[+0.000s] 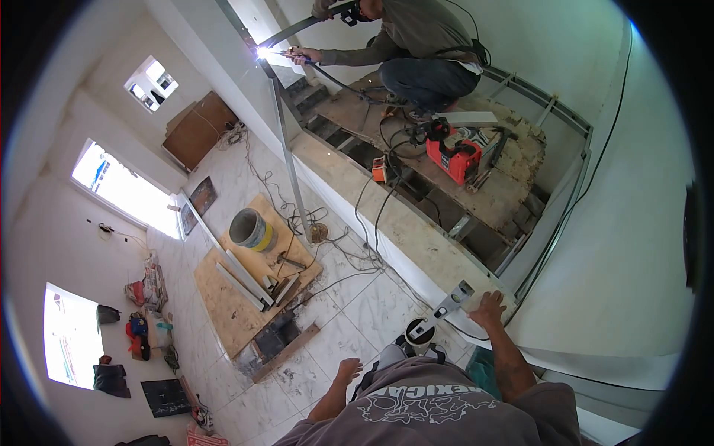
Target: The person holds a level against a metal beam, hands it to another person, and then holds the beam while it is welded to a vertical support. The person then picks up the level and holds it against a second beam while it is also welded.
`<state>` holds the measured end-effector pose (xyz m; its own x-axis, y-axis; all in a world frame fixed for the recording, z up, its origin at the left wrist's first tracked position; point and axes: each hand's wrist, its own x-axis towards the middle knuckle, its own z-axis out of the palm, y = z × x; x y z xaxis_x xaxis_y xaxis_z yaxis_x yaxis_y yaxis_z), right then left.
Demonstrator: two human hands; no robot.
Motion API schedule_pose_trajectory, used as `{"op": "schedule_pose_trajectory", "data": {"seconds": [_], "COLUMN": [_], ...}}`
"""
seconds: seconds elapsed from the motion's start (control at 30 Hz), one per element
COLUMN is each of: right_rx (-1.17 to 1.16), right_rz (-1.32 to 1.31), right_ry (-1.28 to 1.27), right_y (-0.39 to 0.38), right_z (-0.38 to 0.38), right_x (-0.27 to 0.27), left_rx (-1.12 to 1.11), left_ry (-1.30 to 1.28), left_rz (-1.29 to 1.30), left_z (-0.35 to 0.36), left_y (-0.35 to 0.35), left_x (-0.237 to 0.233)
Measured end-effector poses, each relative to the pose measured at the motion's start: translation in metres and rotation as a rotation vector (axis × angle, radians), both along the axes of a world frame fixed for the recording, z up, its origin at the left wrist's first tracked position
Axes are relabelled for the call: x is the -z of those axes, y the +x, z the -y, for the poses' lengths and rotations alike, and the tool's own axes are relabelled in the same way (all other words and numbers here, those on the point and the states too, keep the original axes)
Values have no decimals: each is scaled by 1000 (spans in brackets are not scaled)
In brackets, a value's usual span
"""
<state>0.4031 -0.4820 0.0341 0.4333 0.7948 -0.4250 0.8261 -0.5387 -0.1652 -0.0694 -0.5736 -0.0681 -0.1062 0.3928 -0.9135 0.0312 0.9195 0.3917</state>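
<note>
My right hand point(489, 308) rests with spread fingers on the pale ledge point(401, 223), holding nothing. Just left of it, a spirit level point(444, 306) leans against the ledge edge, its lower end at a small dark-mouthed container point(420, 331). My left hand point(349, 369) hangs beside my body above the tiled floor, fingers loosely apart and nothing in them. Up ahead, a crouching person point(428, 59) holds a welding electrode holder point(297, 56), with a bright arc at its tip against a metal frame. That person's other arm is raised by a grey metal bar point(305, 26).
A red boxy machine point(455, 160) and cables lie on the raised boards, beside gaps in the platform. A slanted metal post point(290, 156) stands by the ledge. A bucket point(251, 229) and metal tubes point(242, 275) lie on plywood point(216, 312). Cords cross the tiles.
</note>
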Motion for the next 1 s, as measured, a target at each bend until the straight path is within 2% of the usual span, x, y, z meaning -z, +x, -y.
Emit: {"op": "schedule_pose_trajectory", "data": {"seconds": [1.0], "right_rx": [-8], "right_rz": [26], "right_ry": [14], "right_y": [0], "right_z": [1], "right_x": [4], "left_rx": [0], "left_ry": [-17], "left_rz": [-7], "left_z": [5], "left_y": [1], "left_x": [-3]}}
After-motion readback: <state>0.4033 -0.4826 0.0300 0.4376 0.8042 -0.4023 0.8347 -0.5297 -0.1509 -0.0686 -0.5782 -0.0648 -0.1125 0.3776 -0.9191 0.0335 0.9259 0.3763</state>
